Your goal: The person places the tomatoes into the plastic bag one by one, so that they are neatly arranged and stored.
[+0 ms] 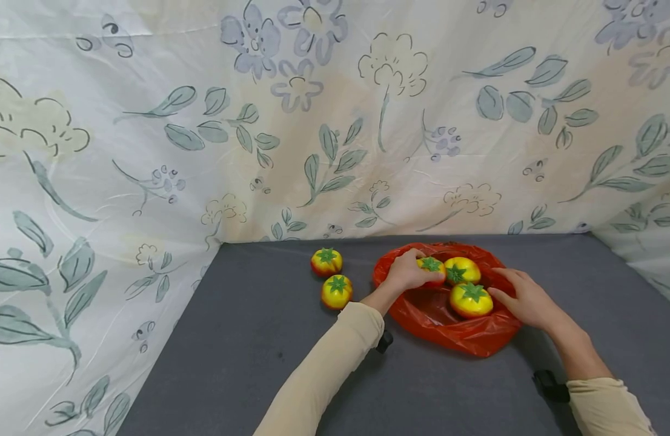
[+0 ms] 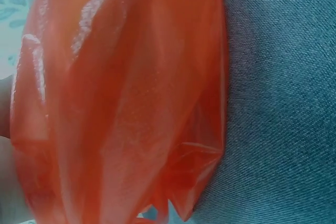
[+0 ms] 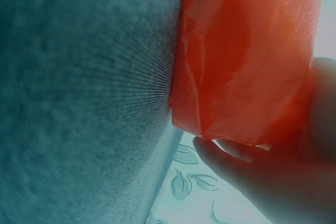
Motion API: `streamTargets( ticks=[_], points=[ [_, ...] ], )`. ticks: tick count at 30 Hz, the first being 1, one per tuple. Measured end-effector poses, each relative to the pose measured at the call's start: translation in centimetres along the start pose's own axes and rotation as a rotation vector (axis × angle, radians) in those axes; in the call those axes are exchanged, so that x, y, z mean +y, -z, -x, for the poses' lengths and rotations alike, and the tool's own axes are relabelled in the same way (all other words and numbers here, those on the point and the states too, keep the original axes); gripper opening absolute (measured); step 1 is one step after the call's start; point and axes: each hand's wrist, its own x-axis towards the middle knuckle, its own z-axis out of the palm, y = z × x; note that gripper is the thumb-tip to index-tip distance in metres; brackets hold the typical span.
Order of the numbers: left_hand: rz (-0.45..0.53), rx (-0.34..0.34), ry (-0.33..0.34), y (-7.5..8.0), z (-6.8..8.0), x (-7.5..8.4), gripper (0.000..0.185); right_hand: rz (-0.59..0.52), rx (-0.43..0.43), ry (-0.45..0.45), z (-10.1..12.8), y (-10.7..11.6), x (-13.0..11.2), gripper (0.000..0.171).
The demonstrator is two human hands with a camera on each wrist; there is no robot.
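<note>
A red plastic bag (image 1: 466, 336) lies spread with its mouth up on the dark table. My left hand (image 1: 408, 272) reaches over its left rim and grips a yellow-red tomato (image 1: 432, 265) with a green leafy top. Two more such tomatoes, a rear one (image 1: 463, 269) and a front one (image 1: 470, 301), sit in the bag. On the right side my right hand (image 1: 526, 300) holds the bag's rim, thumb inside near the front tomato. Bag film (image 2: 121, 103) fills much of the left wrist view. Fingers (image 3: 226, 163) show beside the bag in the right wrist view.
Left of the bag, two similar tomatoes, one farther back (image 1: 326, 263) and one nearer (image 1: 337, 292), stand on the grey table (image 1: 248, 351). A flower-printed cloth (image 1: 313, 151) hangs behind the table and along its sides.
</note>
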Motion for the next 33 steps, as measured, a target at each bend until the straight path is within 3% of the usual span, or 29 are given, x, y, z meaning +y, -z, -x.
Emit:
streamTargets(
  ticks=[5,21,33],
  points=[
    [-0.068,0.0,-0.023,-0.8,-0.6,-0.2,0.056,0.001,-0.004,0.002,-0.5,0.0,0.3,0.065],
    [-0.178,0.082,0.031,-2.4,-2.5,-0.3,0.059,0.007,0.001,0.025,-2.0,-0.1,1.5,0.065],
    [-0.208,0.093,0.049,-2.9,-2.9,-0.3,0.057,0.009,0.003,0.027,-1.9,-0.2,1.6,0.065]
  ],
)
